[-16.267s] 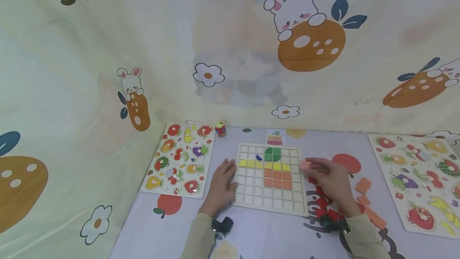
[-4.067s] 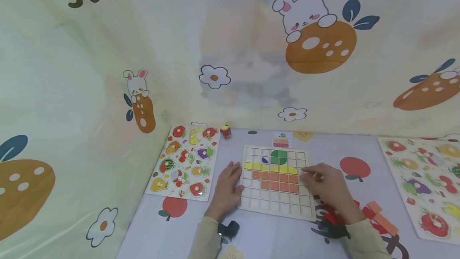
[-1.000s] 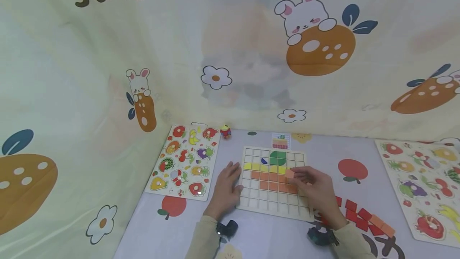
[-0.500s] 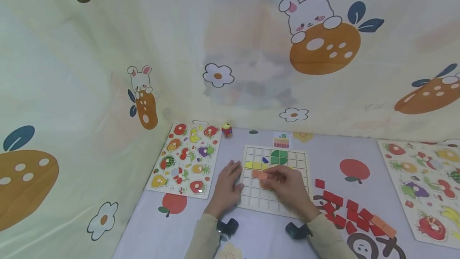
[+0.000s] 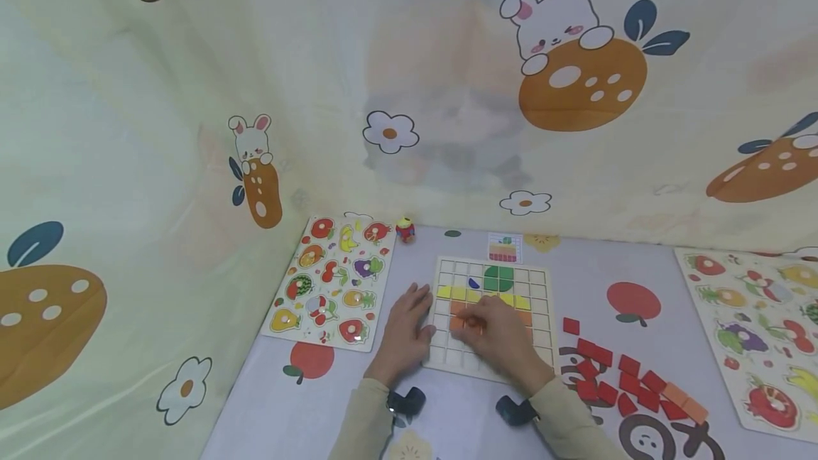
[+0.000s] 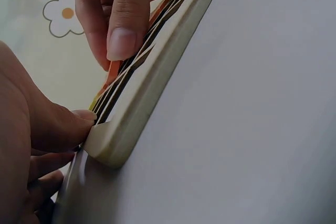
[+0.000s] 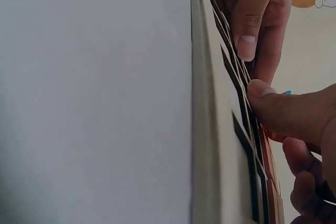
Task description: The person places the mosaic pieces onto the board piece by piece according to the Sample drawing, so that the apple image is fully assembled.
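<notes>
A pale wooden grid board [image 5: 447, 357] lies on the table, holding a green shape [image 5: 498, 277], a small blue piece [image 5: 473, 283], a row of yellow pieces [image 5: 458, 293] and orange squares [image 5: 525, 318] below it. My right hand [image 5: 501, 339] is over the board's middle, hiding several cells. Its thumb and fingers pinch an orange square tile [image 5: 456, 323] at the left end of the second orange row; the tile's edge [image 6: 113, 71] shows in the left wrist view. My left hand [image 5: 402, 336] rests along the board's left edge, thumb [image 6: 73, 124] touching the rim.
Loose red tiles [image 5: 629, 364] and a few orange tiles [image 5: 685, 402] lie right of the board. Fruit puzzle boards stand at left [image 5: 319, 289] and right [image 5: 748, 325]. Behind the board are a picture card [image 5: 505, 248] and a small toy figure [image 5: 405, 229].
Over the longer span, orange tiles have been added to the board and fewer lie loose. Within the last second my right hand carried an orange tile leftward across the board. My left hand stayed.
</notes>
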`<state>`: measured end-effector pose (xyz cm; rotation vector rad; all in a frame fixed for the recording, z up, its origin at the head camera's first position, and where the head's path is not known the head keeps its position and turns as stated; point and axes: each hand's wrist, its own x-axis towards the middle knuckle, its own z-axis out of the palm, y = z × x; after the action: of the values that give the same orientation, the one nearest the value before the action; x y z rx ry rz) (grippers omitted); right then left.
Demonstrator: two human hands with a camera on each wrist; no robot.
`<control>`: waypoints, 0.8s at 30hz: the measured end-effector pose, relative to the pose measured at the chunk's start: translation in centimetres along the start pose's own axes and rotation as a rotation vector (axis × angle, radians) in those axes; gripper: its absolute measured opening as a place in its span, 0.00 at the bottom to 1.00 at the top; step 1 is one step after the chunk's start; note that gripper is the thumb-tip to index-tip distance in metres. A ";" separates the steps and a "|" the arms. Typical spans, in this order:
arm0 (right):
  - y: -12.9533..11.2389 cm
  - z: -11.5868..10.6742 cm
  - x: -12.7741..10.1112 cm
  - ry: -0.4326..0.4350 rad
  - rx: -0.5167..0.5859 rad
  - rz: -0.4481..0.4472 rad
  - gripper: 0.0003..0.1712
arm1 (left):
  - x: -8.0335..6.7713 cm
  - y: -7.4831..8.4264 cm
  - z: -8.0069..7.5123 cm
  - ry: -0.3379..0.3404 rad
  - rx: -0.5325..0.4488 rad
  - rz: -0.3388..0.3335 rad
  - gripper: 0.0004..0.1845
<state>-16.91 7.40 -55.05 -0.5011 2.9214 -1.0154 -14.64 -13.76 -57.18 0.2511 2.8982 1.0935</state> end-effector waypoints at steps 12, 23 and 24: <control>-0.4 -0.3 0.1 0.014 -0.005 0.033 0.16 | -0.2 0.5 -0.3 -0.016 -0.001 -0.012 0.33; -0.4 -0.5 0.5 -0.027 -0.006 0.042 0.13 | -0.1 0.6 -0.3 -0.024 0.001 -0.027 0.33; -0.4 -0.6 0.5 -0.032 -0.006 0.040 0.13 | -0.1 0.6 -0.3 -0.027 0.001 -0.030 0.33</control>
<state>-17.29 7.32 -54.29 -0.4530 2.8946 -0.9857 -14.46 -13.52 -56.59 0.2198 2.8690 1.0751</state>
